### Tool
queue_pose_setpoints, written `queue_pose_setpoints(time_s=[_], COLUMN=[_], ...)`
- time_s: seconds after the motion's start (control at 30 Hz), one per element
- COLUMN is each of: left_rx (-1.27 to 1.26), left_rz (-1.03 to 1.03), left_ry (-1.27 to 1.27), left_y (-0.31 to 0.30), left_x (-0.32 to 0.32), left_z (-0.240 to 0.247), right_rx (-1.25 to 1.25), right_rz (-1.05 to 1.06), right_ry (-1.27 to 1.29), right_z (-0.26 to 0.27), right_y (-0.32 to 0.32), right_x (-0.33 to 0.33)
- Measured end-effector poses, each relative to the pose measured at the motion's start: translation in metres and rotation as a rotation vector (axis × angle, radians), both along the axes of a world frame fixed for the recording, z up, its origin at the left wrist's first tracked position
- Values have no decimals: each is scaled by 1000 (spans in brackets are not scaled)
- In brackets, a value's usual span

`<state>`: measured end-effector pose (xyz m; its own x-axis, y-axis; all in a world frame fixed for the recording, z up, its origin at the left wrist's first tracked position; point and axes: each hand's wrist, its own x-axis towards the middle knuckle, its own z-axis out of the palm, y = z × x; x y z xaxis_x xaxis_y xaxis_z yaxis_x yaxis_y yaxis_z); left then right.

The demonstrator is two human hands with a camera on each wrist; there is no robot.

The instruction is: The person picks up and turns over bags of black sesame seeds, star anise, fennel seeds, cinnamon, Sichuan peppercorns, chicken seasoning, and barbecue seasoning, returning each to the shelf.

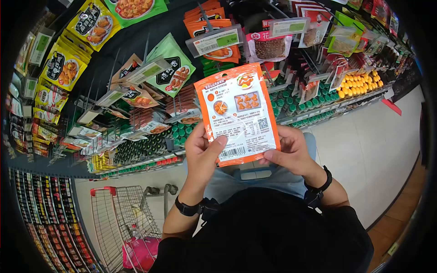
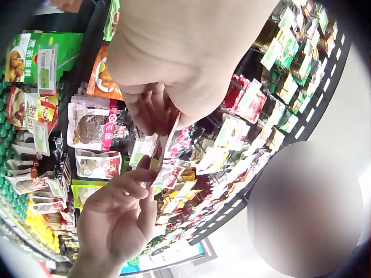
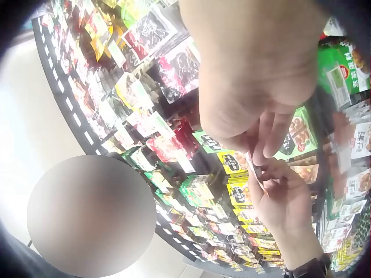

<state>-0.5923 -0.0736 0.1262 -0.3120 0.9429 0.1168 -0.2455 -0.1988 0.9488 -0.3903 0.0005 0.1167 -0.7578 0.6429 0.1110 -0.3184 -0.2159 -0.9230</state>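
head: above, fwd/dn | L+R wr: close, tilted sideways | all share: pkt (image 1: 246, 120), shelf (image 2: 301, 132)

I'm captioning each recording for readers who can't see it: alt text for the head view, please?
The left hand and right hand hold an orange packet by its lower sides, printed side toward the camera. Beyond it hang other packets and price tags; a cart holding a pink item stands at lower left.
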Motion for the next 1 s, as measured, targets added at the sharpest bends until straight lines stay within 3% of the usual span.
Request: queue_pose_setpoints(time_s=[1.0], left_rx=[106], left_rz=[-130], left_ry=[144], left_y=[-10], left_x=[0], left_z=[1], right_rx=[32], right_rz=[-119], right_ry=[19], right_z=[-9], right_y=[3], right_x=[-11])
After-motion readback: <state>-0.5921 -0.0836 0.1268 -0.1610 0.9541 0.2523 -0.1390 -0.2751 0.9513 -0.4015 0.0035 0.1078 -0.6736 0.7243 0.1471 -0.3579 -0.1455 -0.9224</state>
